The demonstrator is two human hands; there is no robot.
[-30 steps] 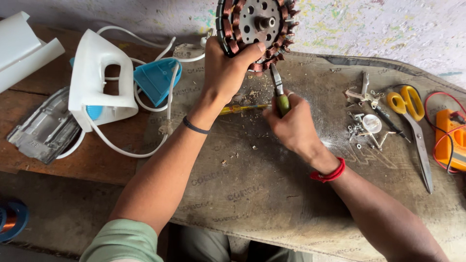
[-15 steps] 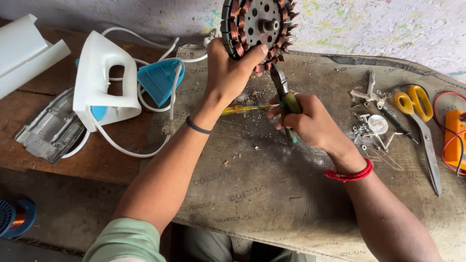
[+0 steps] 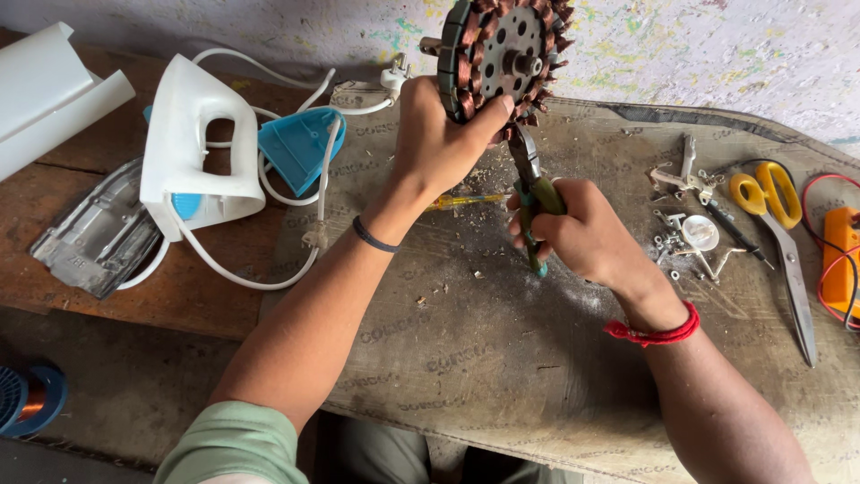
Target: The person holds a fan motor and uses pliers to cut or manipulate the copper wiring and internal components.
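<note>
A round motor stator (image 3: 503,56) stands on edge at the far middle of the counter (image 3: 502,358), a grey metal disc pierced with holes and ringed by coppery wire windings. The left hand (image 3: 439,139) is closed around its lower left rim, thumb pressed on the face. Just below the stator, the right hand (image 3: 582,235) grips green-handled pliers (image 3: 530,193), whose dark metal tips reach up to the windings at the bottom edge. A yellow screwdriver (image 3: 466,202) lies flat between the two hands.

To the right lie small screws and metal brackets (image 3: 685,211), yellow-handled scissors (image 3: 779,233) with long steel blades, and an orange meter (image 3: 840,260) with red leads at the edge. To the left sits a white plastic iron housing (image 3: 193,143) with a blue part (image 3: 296,148), a white cord (image 3: 269,269) looped about it, and the iron's grey metal soleplate (image 3: 94,235). White sheet material (image 3: 49,90) lies at the far left.

The counter is covered with worn brown sacking bearing faded print and strewn with chips; bare reddish wood shows on its left. The wall (image 3: 699,45) behind is pale and speckled with paint. A blue spool of copper wire (image 3: 27,399) lies on the floor near left.
</note>
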